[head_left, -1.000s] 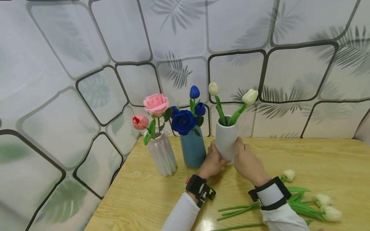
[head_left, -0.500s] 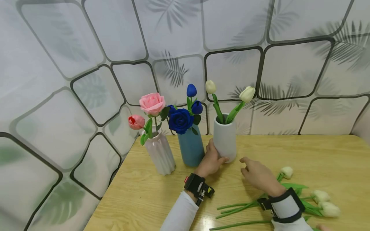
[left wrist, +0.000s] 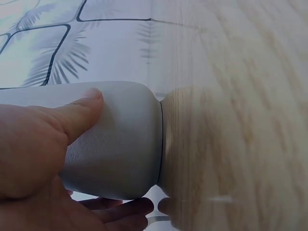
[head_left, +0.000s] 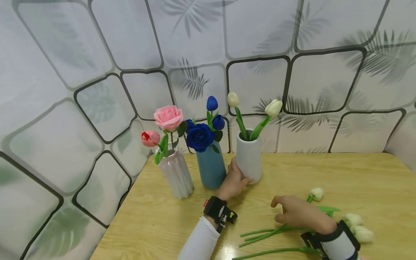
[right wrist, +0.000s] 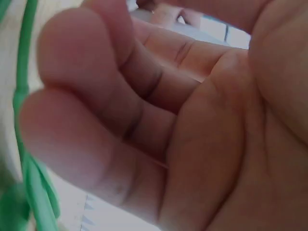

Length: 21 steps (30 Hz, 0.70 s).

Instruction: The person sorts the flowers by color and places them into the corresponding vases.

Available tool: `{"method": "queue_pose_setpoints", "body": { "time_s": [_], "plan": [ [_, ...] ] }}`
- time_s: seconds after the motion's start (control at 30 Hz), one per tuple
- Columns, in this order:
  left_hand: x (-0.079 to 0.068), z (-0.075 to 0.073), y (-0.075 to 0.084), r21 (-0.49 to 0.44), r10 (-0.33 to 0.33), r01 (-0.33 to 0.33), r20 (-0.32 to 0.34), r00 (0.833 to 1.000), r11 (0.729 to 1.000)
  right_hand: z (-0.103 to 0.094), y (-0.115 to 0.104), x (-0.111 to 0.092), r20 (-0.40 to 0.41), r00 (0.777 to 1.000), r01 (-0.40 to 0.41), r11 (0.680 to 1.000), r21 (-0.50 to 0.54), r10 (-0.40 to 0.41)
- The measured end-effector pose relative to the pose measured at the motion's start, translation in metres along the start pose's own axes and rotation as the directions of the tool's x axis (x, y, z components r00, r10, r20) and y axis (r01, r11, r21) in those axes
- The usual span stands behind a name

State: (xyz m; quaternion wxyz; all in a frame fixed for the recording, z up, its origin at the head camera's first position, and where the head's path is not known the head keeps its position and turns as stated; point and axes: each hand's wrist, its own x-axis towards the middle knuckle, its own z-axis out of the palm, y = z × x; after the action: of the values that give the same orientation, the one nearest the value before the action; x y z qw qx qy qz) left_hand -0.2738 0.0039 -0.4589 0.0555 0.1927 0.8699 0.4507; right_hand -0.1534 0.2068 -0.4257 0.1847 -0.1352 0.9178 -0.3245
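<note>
A white vase (head_left: 248, 159) holding two white tulips (head_left: 273, 108) stands upright near the back of the table. My left hand (head_left: 232, 184) grips its lower part; in the left wrist view the thumb lies on the near side of the vase (left wrist: 120, 139), with the fingers around the other side. Over the loose white tulips (head_left: 352, 227) at the front right hovers my right hand (head_left: 300, 213), its fingers loosely bent and holding nothing. Green stems (right wrist: 22, 72) show beside its fingertips in the right wrist view. The right forearm hides part of the loose tulips.
Left of the white vase stands a blue vase (head_left: 212, 168) with blue flowers, close to my left hand. Farther left is a pale ribbed vase (head_left: 177, 175) with a pink rose and a pink tulip. A patterned cloth wall (head_left: 260, 83) borders the wooden table (head_left: 156, 224).
My right hand has let go of the white vase and moved right and toward me, over the loose tulips. The left hand stays on the vase. The head view has shifted slightly.
</note>
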Motion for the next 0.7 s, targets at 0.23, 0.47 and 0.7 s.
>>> {"method": "queue_pose_setpoints", "body": {
  "time_s": [0.23,0.47,0.7],
  "plan": [
    [0.000,-0.001,-0.002,0.024,0.015,-0.015,-0.007,1.000,1.000,0.017,-0.014,0.006,0.069,0.997,0.032,0.999,0.023,-0.033],
    [0.000,-0.001,-0.004,0.031,0.045,-0.045,-0.022,0.999,0.999,0.027,-0.022,0.007,0.128,0.992,0.002,1.000,0.027,-0.005],
    [0.000,0.001,-0.004,0.032,0.052,-0.051,-0.014,0.999,0.998,0.036,-0.019,0.008,-0.004,0.991,0.136,0.981,-0.137,-0.137]
  ]
}}
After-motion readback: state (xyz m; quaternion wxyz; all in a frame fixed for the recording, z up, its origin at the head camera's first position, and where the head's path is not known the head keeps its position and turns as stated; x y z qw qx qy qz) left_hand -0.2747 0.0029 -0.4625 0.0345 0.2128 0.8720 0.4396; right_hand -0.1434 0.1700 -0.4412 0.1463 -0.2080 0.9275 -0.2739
